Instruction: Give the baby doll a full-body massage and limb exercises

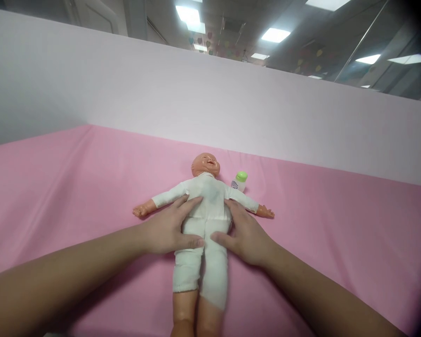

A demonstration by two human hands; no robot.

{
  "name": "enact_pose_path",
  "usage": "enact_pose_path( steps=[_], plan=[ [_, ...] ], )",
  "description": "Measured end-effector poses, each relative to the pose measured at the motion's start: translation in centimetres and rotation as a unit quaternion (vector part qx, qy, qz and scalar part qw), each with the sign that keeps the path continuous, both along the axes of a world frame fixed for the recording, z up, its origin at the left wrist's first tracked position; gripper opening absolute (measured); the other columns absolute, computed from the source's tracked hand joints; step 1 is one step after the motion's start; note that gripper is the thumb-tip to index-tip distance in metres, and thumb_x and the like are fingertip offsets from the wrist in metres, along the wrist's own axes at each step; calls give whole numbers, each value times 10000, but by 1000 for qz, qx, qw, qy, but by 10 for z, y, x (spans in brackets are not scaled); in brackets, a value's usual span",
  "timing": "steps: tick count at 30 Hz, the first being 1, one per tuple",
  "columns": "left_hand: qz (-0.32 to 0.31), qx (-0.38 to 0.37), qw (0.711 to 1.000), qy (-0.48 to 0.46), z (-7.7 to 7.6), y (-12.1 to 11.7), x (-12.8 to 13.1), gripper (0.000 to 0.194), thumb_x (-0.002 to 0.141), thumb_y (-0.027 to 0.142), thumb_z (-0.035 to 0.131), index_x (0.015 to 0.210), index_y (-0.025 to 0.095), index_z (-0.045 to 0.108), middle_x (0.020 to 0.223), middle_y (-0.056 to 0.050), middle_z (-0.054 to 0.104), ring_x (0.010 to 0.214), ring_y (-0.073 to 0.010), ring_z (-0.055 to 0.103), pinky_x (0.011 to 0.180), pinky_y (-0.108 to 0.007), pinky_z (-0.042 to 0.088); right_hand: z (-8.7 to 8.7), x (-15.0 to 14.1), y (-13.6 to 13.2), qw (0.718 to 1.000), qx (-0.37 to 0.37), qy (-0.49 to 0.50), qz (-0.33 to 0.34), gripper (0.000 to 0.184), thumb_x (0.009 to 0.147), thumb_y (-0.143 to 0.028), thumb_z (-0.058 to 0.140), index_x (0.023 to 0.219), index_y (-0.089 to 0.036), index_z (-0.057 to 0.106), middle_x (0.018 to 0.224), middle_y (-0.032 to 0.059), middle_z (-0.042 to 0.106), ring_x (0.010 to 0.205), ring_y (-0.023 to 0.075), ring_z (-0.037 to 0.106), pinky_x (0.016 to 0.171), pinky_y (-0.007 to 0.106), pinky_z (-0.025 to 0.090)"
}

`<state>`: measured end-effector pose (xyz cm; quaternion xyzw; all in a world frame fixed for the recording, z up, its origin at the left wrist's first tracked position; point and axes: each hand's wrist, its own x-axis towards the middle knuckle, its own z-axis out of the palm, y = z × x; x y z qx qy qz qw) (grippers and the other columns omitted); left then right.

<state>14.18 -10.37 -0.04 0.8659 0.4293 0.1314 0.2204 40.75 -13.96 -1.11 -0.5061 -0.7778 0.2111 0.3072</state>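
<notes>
A baby doll [212, 199] in a white cloth suit lies on its back on a pink cover, its head towards the far side and its arms stretched out sideways. My left hand [171, 227] rests on the doll's left-of-picture flank, thumb across the hip and fingers spread up towards the chest. On the opposite flank lies my right hand [247, 234], its thumb on the hip and its fingers along the side; some fingertips are hidden. Both hands are open and touch the doll. The doll's feet run out of the lower edge.
A small clear bottle with a green cap [240, 181] stands beside the doll's shoulder. The pink cover [319, 224] has soft folds. Behind it rises a white partition [210, 103], with glass and ceiling lights above.
</notes>
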Motion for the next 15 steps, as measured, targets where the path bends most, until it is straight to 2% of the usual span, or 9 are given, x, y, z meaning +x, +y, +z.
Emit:
enact_pose_path(
  steps=[3, 6, 8, 11, 13, 15],
  plan=[
    [31, 110, 993, 13, 7, -3, 1, 906, 835, 711, 646, 1575, 245, 410, 1570, -179, 454, 1420, -425, 456, 1092, -538, 434, -3, -2, -6, 994, 68, -52, -61, 822, 775, -580, 797, 1460, -256, 480, 1470, 140, 489, 1366, 391, 454, 1100, 608, 428],
    [41, 204, 978, -2, 12, -5, 2, 581, 893, 587, 612, 1342, 218, 627, 1384, -146, 599, 1197, -350, 620, 945, -464, 505, -2, -5, -10, 991, 114, -63, -37, 555, 830, -475, 773, 1309, -261, 593, 1337, 122, 565, 1262, 350, 526, 1042, 546, 473],
    [-8, 202, 979, -30, 12, -5, 4, 394, 908, 487, 619, 1187, 217, 687, 1192, -99, 675, 1057, -281, 656, 872, -399, 511, -1, -6, -11, 991, 121, -54, 12, 374, 868, -391, 741, 1205, -264, 641, 1197, 91, 627, 1135, 299, 583, 979, 487, 497],
    [-88, 151, 982, -70, 11, -3, 4, 218, 895, 397, 652, 1001, 213, 702, 883, -27, 698, 827, -208, 656, 772, -340, 498, 3, -6, -9, 991, 108, -35, 70, 251, 869, -353, 737, 1087, -247, 673, 1011, 50, 666, 945, 240, 612, 852, 412, 504],
    [-120, 112, 982, -90, 11, -4, 4, 160, 890, 367, 661, 861, 212, 684, 733, 0, 665, 678, -173, 617, 667, -314, 471, 4, -5, -9, 990, 84, -13, 110, 163, 878, -346, 720, 987, -231, 682, 886, 23, 663, 811, 199, 603, 744, 357, 484],
    [-150, 73, 979, -115, 11, -7, 3, 205, 896, 331, 652, 727, 215, 640, 633, 9, 617, 574, -148, 559, 579, -303, 429, 5, -4, -9, 985, 58, 23, 163, 129, 914, -349, 672, 911, -221, 685, 786, 1, 650, 699, 160, 580, 667, 316, 452]
  ],
)
